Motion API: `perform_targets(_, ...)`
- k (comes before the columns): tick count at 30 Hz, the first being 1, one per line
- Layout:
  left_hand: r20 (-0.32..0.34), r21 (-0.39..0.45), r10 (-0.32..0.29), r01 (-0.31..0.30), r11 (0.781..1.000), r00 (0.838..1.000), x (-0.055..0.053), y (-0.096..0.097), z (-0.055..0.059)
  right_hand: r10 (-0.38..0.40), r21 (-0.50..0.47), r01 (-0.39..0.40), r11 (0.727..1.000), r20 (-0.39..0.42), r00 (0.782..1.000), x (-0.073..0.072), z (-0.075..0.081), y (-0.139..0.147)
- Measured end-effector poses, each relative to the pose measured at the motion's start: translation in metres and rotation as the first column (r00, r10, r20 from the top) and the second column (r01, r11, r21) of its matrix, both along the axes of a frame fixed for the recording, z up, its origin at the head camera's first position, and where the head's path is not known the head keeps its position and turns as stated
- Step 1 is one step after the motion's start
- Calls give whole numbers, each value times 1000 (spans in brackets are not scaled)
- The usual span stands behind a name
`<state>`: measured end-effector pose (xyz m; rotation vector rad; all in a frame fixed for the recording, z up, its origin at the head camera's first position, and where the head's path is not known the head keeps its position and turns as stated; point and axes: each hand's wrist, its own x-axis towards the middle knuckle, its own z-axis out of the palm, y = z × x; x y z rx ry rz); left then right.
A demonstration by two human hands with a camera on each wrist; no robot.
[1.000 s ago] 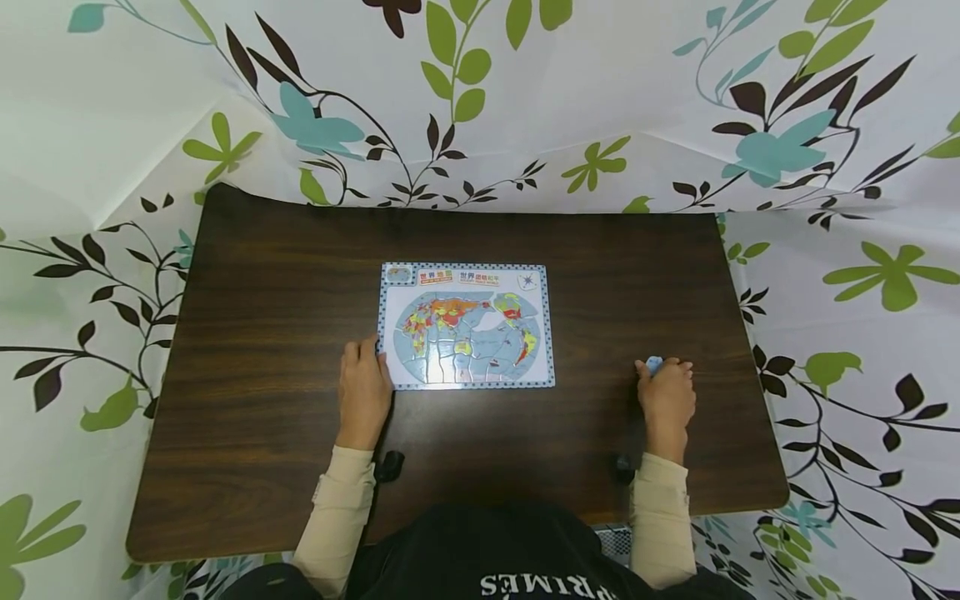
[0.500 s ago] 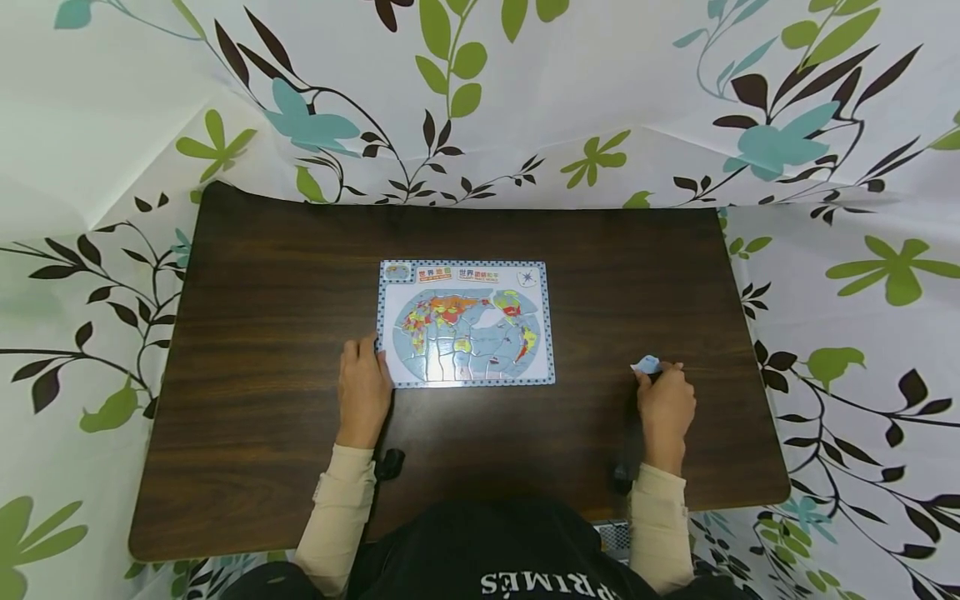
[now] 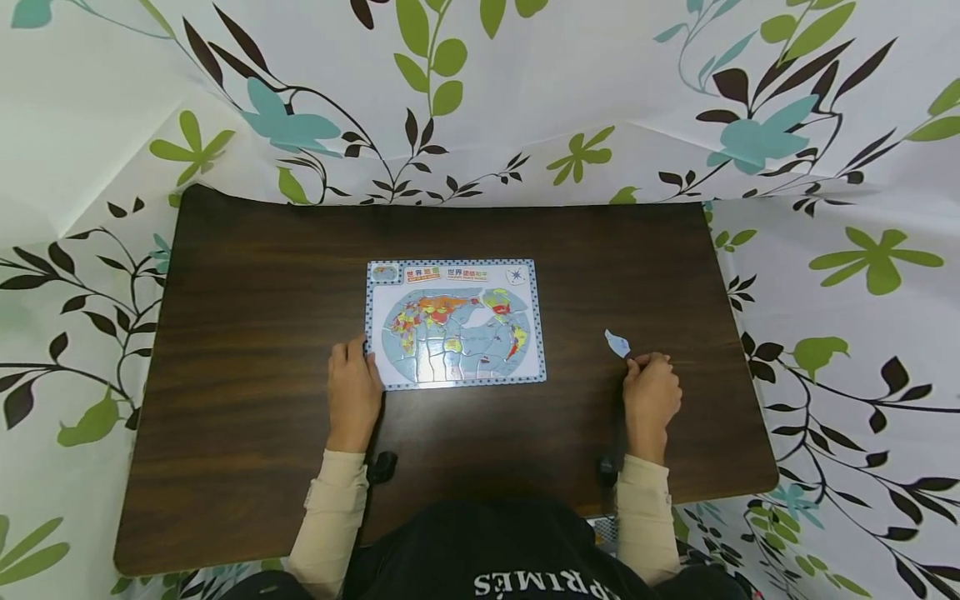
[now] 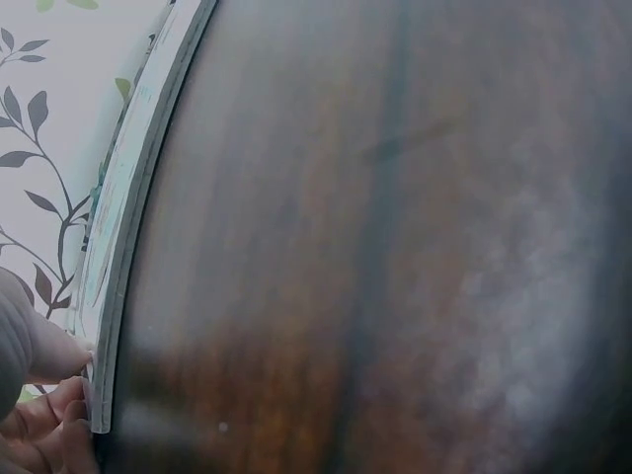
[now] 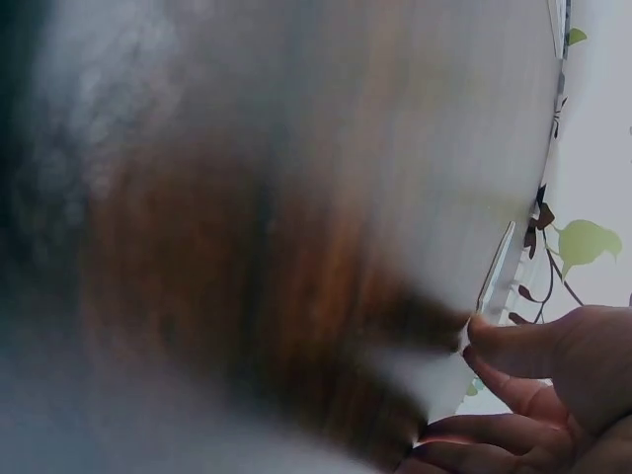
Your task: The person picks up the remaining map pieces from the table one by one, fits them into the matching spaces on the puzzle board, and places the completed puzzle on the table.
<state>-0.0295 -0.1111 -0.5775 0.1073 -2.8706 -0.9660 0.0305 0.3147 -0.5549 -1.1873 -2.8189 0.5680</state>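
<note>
A world-map jigsaw puzzle (image 3: 456, 323) with a blue dotted border lies flat in the middle of the table. A pale gap shows in its upper right map area. My left hand (image 3: 354, 398) holds the puzzle at its lower left corner; in the left wrist view the thumb (image 4: 54, 354) and curled fingers meet the board's end. To the right, my right hand (image 3: 651, 404) pinches a small light-blue puzzle piece (image 3: 617, 343) by one end. From the side, the right wrist view shows that piece (image 5: 496, 267) as a thin sliver between thumb and finger.
The dark wooden table (image 3: 262, 292) reaches beyond the puzzle on every side. A white cloth with leaf prints (image 3: 480, 167) hangs behind and around it. Wrist cameras (image 3: 382, 467) sit beside both forearms.
The puzzle piece has turned and extended out from the right hand, so more of it shows. The left hand stays at the puzzle's corner. The head view has shifted slightly.
</note>
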Motion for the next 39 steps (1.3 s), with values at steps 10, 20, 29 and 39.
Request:
perform_targets(10,28,5,12,-12,1000,1000,0,-3,1,53,-32,-51,998,77,996,-8,-1,-10)
perform_targets(20,49,3,17,-18,1000,999,0,-3,2,40,-30,-41,999,-16,999,-15,-5,-17)
perform_targets(29,27,6,16,-16,1000,1000,1,-5,2,43,12,-42,999,-112,993,-16,-6,-22)
perform_targets(39,-10,11,8,-8,1000,1000,1,-5,2,86,-93,-107,990,-212,974,-18,-5,-25)
